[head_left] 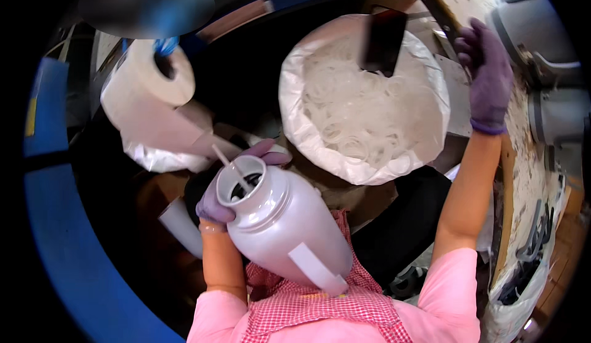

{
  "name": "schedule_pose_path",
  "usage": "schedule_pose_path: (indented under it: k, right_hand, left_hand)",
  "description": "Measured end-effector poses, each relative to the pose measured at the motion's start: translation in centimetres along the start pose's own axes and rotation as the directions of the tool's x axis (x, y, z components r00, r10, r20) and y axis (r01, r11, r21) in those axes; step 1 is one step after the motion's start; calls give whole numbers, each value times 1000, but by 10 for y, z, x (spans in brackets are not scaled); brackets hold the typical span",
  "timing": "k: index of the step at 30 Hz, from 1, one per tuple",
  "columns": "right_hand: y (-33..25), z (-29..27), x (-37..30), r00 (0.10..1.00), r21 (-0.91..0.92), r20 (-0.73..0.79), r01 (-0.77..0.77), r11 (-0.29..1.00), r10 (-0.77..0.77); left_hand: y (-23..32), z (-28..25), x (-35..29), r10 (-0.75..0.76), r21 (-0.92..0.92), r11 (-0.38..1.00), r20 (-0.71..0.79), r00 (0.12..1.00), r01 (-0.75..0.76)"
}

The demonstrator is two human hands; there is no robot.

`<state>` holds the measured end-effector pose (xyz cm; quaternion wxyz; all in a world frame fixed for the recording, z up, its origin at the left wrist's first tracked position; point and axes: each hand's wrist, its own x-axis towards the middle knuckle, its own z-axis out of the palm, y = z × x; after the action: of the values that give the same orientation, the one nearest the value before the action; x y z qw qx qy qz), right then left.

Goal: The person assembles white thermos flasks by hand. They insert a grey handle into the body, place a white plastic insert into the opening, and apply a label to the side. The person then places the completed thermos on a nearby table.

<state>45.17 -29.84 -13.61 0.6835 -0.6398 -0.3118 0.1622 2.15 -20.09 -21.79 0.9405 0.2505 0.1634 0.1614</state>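
The tilted bottle [301,226] lies rightward from the left hand [215,204] gripping its neck, the loose-fingered right hand [490,81] well apart

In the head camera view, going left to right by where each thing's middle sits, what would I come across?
Blue panel, white roll, silvery jar, tub of clear rings lined with white plastic, gloved right hand, grey rounded object at the right edge.
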Motion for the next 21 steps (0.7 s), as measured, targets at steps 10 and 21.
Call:
schedule_pose_path:
  k: [10, 21]
  right_hand:
    - [5, 119, -149, 583, -42, 811, 157, 987, -58]
    - [-7, 95, -147, 559, -183, 816, 491, 852, -147]
  left_hand:
    - [3, 50, 43, -30, 689, 723, -40, 999, 50]
    - [-27, 67, 73, 164, 831, 550, -7, 986, -86]
